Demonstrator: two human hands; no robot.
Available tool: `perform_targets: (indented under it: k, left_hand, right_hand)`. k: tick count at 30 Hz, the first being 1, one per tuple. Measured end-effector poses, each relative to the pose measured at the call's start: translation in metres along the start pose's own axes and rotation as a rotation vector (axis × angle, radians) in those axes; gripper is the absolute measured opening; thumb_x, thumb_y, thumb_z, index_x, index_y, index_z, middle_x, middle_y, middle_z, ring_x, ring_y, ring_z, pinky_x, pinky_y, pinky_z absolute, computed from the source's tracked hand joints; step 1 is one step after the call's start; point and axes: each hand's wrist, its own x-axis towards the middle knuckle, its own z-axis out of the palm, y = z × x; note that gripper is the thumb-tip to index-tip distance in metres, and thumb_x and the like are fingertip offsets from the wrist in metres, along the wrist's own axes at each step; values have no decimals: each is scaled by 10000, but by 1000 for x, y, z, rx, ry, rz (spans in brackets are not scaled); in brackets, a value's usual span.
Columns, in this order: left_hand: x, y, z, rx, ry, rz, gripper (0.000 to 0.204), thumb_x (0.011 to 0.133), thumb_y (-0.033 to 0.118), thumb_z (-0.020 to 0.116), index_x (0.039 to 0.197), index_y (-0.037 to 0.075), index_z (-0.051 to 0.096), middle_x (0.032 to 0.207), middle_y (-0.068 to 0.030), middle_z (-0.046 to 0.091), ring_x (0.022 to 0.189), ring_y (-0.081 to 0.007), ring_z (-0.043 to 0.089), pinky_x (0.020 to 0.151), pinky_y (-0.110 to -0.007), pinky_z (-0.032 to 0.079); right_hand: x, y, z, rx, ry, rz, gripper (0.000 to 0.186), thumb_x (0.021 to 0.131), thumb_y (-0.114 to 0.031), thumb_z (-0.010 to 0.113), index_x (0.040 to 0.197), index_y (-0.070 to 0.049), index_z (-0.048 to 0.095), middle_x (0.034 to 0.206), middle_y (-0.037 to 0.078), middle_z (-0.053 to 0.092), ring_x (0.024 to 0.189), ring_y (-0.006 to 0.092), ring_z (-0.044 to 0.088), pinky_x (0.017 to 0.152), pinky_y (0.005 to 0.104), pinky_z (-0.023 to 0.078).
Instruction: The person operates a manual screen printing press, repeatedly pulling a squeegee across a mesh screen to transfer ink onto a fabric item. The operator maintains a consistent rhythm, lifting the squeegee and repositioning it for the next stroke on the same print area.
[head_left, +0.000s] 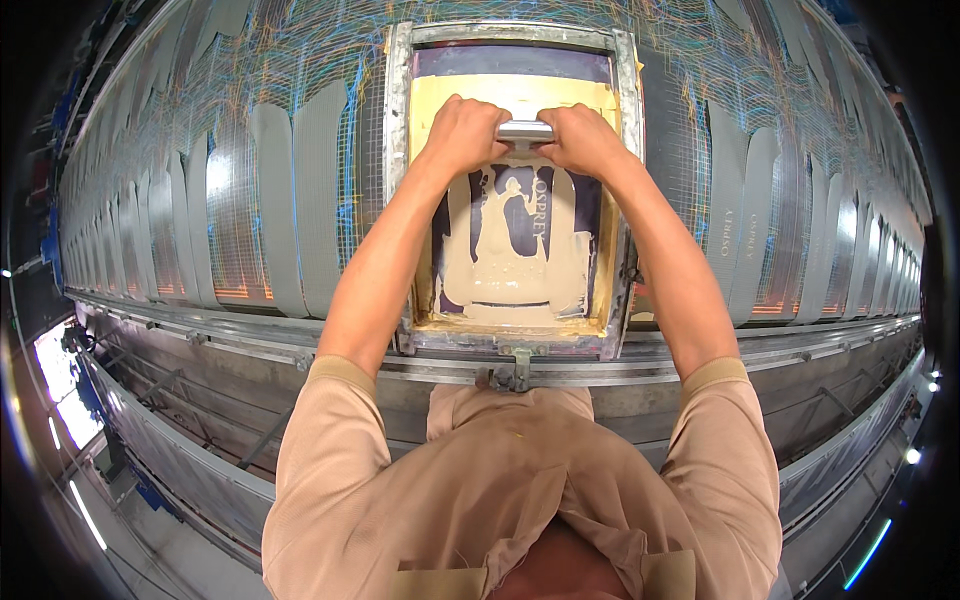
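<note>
Both hands grip a squeegee (525, 130) with a metal top bar, toward the far end of a framed printing screen (625, 85). My left hand (465, 135) is closed on its left end, and my right hand (580, 140) is closed on its right end. Beneath and nearer me, wet beige ink (500, 285) lies unevenly over the dark purple mesh and partly covers lettering. Yellow coating lines the screen's inside border. A metal clamp (518, 368) sits at the middle of the frame's near edge.
A long printing table (650, 190) curves away to both sides, marked with coloured grid lines. Rows of grey cut pieces (270, 200) lie on it, some lettered. A metal rail (250, 330) runs along the near edge, with a lower metal structure (190, 410) below it.
</note>
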Motion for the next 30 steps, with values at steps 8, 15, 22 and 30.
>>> perform_targets:
  k: [8, 15, 22, 30]
  left_hand:
    - [-93, 44, 26, -124, 98, 31, 186, 669, 158, 833, 772, 85, 697, 723, -118, 683, 782, -332, 682, 781, -459, 479]
    - [-195, 99, 32, -17, 123, 34, 336, 609, 100, 837, 915, 128, 703, 906, -22, 683, 902, -251, 646, 824, -408, 428]
    - [-204, 105, 35, -30, 116, -22, 405, 626, 78, 805, 1017, 145, 718, 952, -38, 682, 945, -247, 643, 867, -399, 430]
    - [-211, 105, 21, -89, 167, -9, 335, 613, 59, 776, 929, 147, 712, 937, -7, 675, 926, -228, 641, 858, -392, 422]
  right_hand:
    - [-86, -32, 46, -1, 108, -126, 232, 698, -108, 828, 855, -38, 673, 781, 192, 713, 806, 406, 707, 738, 504, 560]
    - [-181, -76, 64, 144, -4, -158, 453, 772, -327, 859, 1090, -36, 720, 921, 209, 735, 928, 382, 713, 851, 463, 556]
    - [-175, 52, 50, 116, 781, 688, 324, 988, -340, 665, 1088, -36, 711, 1149, 186, 728, 1097, 383, 665, 918, 482, 505]
    - [-175, 51, 30, 372, 697, 706, 341, 999, -351, 667, 944, -18, 715, 958, 145, 732, 920, 270, 663, 850, 394, 491]
